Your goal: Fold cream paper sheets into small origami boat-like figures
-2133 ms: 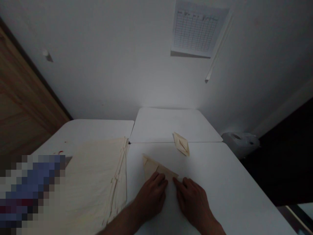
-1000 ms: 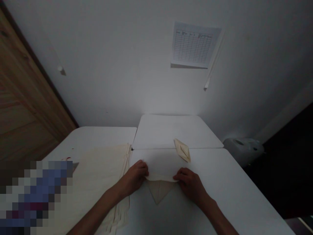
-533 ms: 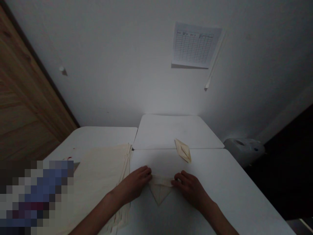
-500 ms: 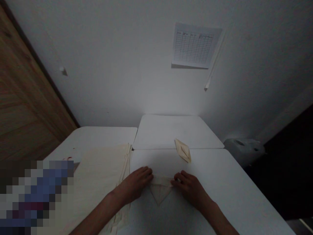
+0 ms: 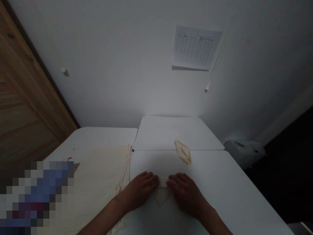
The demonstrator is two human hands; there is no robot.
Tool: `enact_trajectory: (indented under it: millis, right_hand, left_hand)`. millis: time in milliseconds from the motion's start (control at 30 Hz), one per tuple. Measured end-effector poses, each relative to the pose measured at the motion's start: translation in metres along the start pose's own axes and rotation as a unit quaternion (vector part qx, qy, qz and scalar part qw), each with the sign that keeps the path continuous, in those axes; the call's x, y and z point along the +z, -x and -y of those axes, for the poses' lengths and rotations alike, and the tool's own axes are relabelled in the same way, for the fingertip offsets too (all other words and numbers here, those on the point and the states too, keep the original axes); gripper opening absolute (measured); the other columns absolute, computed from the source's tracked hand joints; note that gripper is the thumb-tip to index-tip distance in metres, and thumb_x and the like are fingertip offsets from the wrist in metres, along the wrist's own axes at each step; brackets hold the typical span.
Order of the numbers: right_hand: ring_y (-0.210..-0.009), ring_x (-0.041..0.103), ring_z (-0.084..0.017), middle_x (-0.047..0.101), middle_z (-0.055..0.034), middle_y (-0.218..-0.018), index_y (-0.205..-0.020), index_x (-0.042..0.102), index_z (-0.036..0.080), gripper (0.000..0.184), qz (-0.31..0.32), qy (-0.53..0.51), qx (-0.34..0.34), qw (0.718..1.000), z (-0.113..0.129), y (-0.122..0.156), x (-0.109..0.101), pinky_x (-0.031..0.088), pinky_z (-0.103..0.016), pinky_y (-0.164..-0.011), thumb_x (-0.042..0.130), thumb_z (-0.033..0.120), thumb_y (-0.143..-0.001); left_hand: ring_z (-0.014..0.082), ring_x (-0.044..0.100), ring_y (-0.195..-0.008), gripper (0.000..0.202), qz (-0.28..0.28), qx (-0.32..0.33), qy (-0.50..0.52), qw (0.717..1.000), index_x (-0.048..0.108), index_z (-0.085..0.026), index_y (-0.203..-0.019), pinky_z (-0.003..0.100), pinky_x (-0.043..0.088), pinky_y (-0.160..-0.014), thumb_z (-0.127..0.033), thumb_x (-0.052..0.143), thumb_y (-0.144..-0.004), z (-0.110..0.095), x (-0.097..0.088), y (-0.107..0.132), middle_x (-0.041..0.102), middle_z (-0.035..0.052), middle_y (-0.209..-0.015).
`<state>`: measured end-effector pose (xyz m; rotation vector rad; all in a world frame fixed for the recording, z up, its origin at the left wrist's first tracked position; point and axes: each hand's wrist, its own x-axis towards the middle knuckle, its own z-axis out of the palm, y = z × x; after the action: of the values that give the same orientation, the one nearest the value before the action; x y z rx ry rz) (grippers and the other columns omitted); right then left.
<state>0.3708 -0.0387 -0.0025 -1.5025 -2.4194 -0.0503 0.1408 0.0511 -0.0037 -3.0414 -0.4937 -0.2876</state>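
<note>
Head cam: L hand (image 5: 139,192), R hand (image 5: 186,192) on folded cream fabric (image 5: 160,196).

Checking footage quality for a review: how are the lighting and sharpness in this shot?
Head view: dim overall, with the left hand and right hand dark; the wall glows brightest above the table; wide-angle distortion splays the table edges; a pixelated block covers the lower left.

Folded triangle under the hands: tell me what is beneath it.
The folded triangle lies on the white table, visible around its tip. The left hand and right hand cover its upper part, and what is beneath it cannot be seen.
</note>
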Motion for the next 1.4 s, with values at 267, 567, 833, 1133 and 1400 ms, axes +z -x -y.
enact_trajectory:
  millis: [267, 567, 833, 1133, 1400]
  right_hand:
    - [-0.092, 0.056, -0.019, 0.066, -0.0048, -0.106, -0.104, 0.064, 0.022, 0.022, -0.067, -0.047, 0.011, 0.997, 0.005, -0.012, 0.023, 0.045, -0.032, -0.084, 0.055, 0.009, -0.087]
    - [-0.085, 0.056, -0.017, 0.067, -0.0028, -0.092, -0.096, 0.065, 0.021, 0.014, -0.091, -0.059, 0.033, 0.994, 0.001, -0.022, 0.023, 0.045, -0.029, -0.08, 0.056, 0.013, -0.089]
    - [-0.08, 0.055, -0.017, 0.066, -0.0032, -0.084, -0.09, 0.065, 0.02, 0.012, -0.133, -0.025, 0.035, 0.99, 0.0, -0.023, 0.029, 0.043, -0.029, -0.075, 0.055, 0.013, -0.089]
    - [-0.081, 0.056, -0.017, 0.066, -0.0032, -0.084, -0.087, 0.064, 0.021, 0.01, -0.132, -0.025, 0.04, 0.99, 0.001, -0.024, 0.026, 0.043, -0.029, -0.077, 0.058, 0.014, -0.088]
    - [-0.082, 0.056, -0.018, 0.068, -0.0021, -0.09, -0.095, 0.065, 0.022, 0.016, -0.098, -0.015, 0.027, 0.995, -0.001, -0.02, 0.028, 0.044, -0.029, -0.075, 0.062, 0.011, -0.084]
  left_hand:
    - [0.0225, 0.052, -0.094, 0.022, -0.039, -0.07, 0.062, 0.995, 0.057, -0.018, -0.105, 0.038, 0.043, -0.086, -0.009, 0.051, -0.086, -0.003, 0.008, -0.016, 0.06, 0.0075, -0.104]
    - [0.0197, 0.051, -0.087, 0.011, -0.042, -0.097, 0.067, 0.992, 0.063, -0.023, -0.094, 0.031, 0.043, -0.076, -0.017, 0.059, -0.085, 0.001, 0.01, -0.026, 0.056, 0.0041, -0.094]
    - [0.0191, 0.053, -0.076, 0.005, -0.018, -0.083, 0.026, 0.996, 0.063, -0.019, -0.083, 0.032, 0.043, -0.071, -0.019, 0.059, -0.086, 0.001, 0.01, -0.037, 0.057, 0.0034, -0.081]
    - [0.0199, 0.054, -0.08, 0.009, -0.022, -0.082, -0.007, 0.996, 0.06, -0.018, -0.082, 0.031, 0.044, -0.069, -0.018, 0.054, -0.09, -0.001, 0.015, -0.04, 0.058, 0.0048, -0.085]
    - [0.0231, 0.055, -0.089, 0.014, -0.009, -0.027, -0.037, 0.999, 0.057, -0.015, -0.101, 0.037, 0.045, -0.082, -0.011, 0.052, -0.089, -0.009, 0.009, -0.019, 0.061, 0.0085, -0.096]
